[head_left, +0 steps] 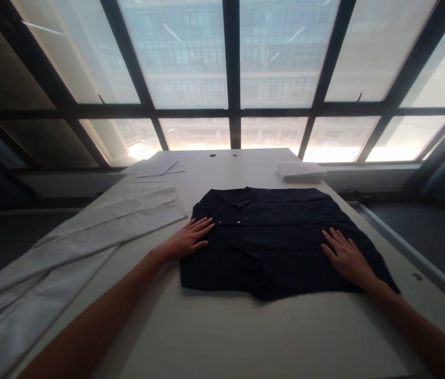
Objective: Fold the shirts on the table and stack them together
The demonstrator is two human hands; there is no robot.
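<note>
A dark navy shirt [285, 242] lies spread sideways on the white table [214, 337], its collar pointing toward the far left. Two small pale buttons show on its front strip. My left hand [189, 238] rests flat at the shirt's left edge, fingers stretched out over the cloth. On the right part of the shirt lies my right hand [346, 256], also flat with fingers apart. Neither hand grips the fabric. The cloth has a few creases, and its near edge is uneven around the middle.
White trousers [100, 237] stretch along the table's left side and hang past its edge. Loose papers [157, 167] lie at the far left. A folded white stack [300, 171] sits at the far right. Windows [234, 58] rise behind the table.
</note>
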